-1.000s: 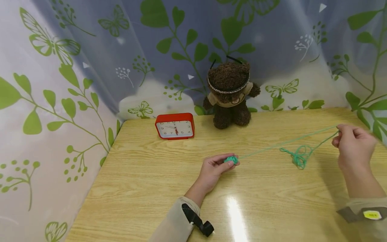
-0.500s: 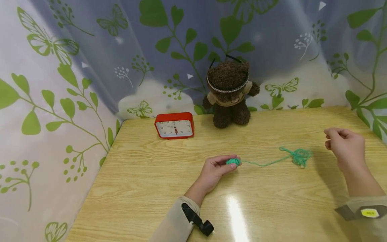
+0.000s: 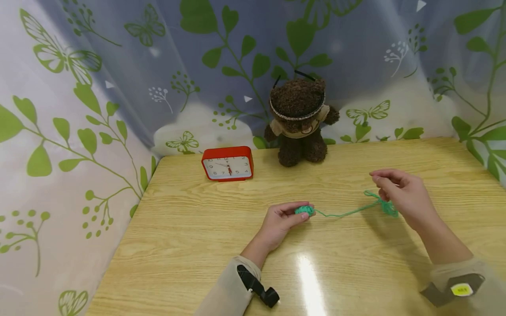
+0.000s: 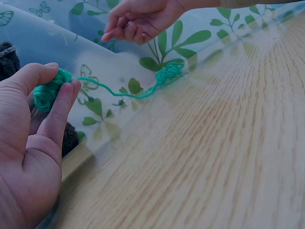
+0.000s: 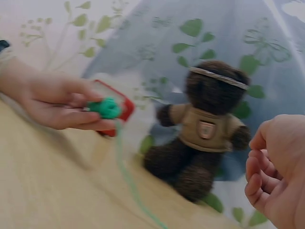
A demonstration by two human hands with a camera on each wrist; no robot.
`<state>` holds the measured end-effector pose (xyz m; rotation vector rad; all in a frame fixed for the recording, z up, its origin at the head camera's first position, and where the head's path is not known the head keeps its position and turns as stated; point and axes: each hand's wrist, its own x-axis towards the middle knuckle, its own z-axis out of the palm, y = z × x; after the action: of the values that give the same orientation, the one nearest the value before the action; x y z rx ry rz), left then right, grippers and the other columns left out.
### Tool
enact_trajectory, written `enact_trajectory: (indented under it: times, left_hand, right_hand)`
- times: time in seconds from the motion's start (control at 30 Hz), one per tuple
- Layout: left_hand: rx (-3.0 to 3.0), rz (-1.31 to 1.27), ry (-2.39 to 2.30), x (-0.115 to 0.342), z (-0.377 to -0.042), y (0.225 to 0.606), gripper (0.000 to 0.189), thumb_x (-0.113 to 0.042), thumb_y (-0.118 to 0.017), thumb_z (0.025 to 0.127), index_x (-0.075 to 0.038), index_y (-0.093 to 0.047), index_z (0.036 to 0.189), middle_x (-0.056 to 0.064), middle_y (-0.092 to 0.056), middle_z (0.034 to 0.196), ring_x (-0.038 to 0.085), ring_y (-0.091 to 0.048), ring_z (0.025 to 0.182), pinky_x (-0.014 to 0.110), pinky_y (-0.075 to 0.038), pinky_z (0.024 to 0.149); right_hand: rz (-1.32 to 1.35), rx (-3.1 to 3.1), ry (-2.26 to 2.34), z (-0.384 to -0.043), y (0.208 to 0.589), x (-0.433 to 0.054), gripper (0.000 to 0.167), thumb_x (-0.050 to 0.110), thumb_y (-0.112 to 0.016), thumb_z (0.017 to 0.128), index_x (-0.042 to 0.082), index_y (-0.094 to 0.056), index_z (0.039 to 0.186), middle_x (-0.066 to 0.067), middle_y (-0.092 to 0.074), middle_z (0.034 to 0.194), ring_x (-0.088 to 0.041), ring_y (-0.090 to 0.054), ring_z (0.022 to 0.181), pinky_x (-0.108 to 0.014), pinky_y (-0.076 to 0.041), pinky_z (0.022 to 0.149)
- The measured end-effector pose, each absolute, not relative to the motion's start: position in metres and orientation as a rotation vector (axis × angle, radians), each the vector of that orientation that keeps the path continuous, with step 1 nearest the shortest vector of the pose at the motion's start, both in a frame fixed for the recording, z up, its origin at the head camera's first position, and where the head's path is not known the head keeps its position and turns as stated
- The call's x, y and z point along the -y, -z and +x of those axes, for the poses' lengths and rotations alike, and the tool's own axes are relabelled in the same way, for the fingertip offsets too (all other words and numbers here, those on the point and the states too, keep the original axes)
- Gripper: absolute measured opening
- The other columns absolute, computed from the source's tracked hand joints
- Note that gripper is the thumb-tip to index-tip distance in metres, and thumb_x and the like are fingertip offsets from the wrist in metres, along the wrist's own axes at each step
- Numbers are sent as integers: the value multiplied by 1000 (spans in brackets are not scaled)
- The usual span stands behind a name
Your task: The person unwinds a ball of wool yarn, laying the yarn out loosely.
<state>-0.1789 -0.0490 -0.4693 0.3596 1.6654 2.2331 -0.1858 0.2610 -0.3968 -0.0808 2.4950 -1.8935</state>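
- Left hand (image 3: 282, 219) rests on the worktop (image 3: 189, 245) near centre, thumb and fingers curled round one small yarn ball (image 3: 303, 210). Grip clamped on the ball; the left wrist view confirms it, with the ball (image 4: 47, 93) pinched between thumb and forefinger. Judged reason: the ball is anchored low so the strand can run off it freely.
- One green strand (image 3: 344, 213) leaves the ball toward 3 o'clock and lies slack on the wood, sagging, not taut.
- The strand ends in one loose tangle (image 3: 386, 206), lying on the worktop well apart from the ball, at its 3 o'clock.
- Right hand (image 3: 401, 193) hovers over the tangle, partly covering it. Fingers curled loosely, thumb near forefinger. The right wrist view shows the curled fingers (image 5: 259, 176) with no yarn between them; I read this grip as drawn together and holding nothing. Whether it touches the tangle, I cannot tell.
- Background, far edge: one red clock (image 3: 228, 163) at 11 o'clock from the ball, facing the person; one brown teddy bear (image 3: 300, 123) at 12 o'clock, sitting upright against the leaf-print curtain (image 3: 99, 109). Both well apart from the yarn.
- Count: hands 2, ball 1, strand 1, tangle 1, clock 1, bear 1.
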Motion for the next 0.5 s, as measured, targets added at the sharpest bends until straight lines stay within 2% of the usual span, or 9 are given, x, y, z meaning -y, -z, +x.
enact_trajectory:
  times: [0.1,0.23,0.4,0.43,0.5]
  left_hand:
    - [-1671,365,-2232,49,-179,469,40,4,-66,92,11,-59,131,22,-65,130,8,-69,104,25,-59,92]
    - [-1685,376,-2224,50,-179,469,41,3,-66,93,12,-57,131,24,-64,131,7,-69,102,26,-59,92]
    - [-1722,372,-2209,50,-179,468,39,0,-67,93,10,-60,130,22,-66,129,6,-69,99,24,-60,90]
    - [-1725,373,-2210,50,-179,469,39,0,-67,93,10,-60,130,22,-66,128,6,-69,99,24,-60,90]
    - [-1715,383,-2217,50,-179,469,38,1,-67,92,9,-61,129,21,-67,127,7,-69,101,25,-60,91]
  right_hand:
    - [-176,-2551,1728,-181,401,-241,34,35,-56,103,9,-64,123,8,-61,82,-13,-52,67,-29,-48,58]
    - [-281,-2486,1612,-174,410,-217,46,38,-55,103,3,-60,133,-5,-58,85,-19,-53,67,-33,-49,59]
    - [-389,-2346,1560,-167,425,-192,45,33,-59,102,1,-59,135,-13,-58,85,-18,-54,60,-31,-52,53]
    - [-408,-2329,1547,-166,427,-188,44,31,-59,102,1,-60,134,-14,-58,81,-17,-54,59,-30,-52,52]
    - [-444,-2303,1524,-165,431,-183,40,29,-60,102,-1,-62,129,-16,-62,84,-17,-55,59,-29,-51,49]
